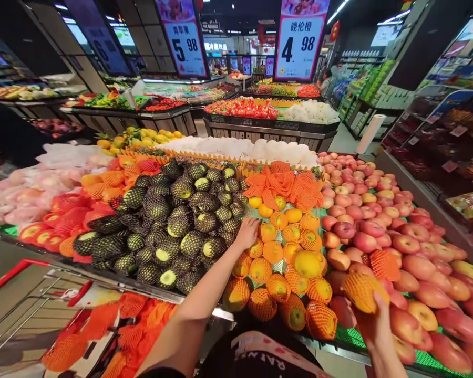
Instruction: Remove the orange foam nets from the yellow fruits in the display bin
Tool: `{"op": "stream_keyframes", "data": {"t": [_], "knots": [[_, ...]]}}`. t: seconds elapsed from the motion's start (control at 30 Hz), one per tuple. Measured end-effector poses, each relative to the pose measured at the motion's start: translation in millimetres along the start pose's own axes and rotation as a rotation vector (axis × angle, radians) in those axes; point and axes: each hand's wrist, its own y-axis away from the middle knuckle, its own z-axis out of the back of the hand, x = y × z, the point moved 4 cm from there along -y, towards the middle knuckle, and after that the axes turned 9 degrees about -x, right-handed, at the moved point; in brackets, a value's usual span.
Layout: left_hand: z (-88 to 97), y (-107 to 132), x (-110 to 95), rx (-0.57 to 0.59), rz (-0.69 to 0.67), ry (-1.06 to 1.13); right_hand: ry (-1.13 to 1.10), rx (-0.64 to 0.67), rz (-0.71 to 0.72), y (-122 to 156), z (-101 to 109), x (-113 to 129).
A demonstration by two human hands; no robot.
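My left hand reaches to the left edge of the orange pile, with its fingers curled down. What they hold, if anything, is hidden under them. Beside it lie oranges, several in orange foam nets. At the right, my right hand is closed round an orange in a foam net, above the apples. A loose orange foam net lies on the apples just beyond it. A larger yellow fruit rests on top of the oranges.
Dark-netted green fruit is heaped left of my left arm. Loose orange nets lie behind the oranges. A shopping cart with orange nets stands at lower left. Price signs hang above; another person's dark sleeve shows at far left.
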Motion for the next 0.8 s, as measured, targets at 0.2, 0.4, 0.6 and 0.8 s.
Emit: {"op": "stream_keyframes", "data": {"t": [0.2,0.4,0.6,0.8], "knots": [[-5.7,-47,-18,0.037,0.05,0.073,-0.112,-0.115,-0.222,19,33,-9],[-35.7,-77,-50,0.107,-0.117,-0.02,-0.148,-0.16,-0.256,13,5,-21],[-57.8,-88,-67,0.11,-0.06,-0.172,-0.173,-0.164,-0.284,7,-11,-22],[-53.9,-101,-71,0.167,-0.123,-0.176,-0.162,-0.142,-0.261,14,-14,-24]]}}
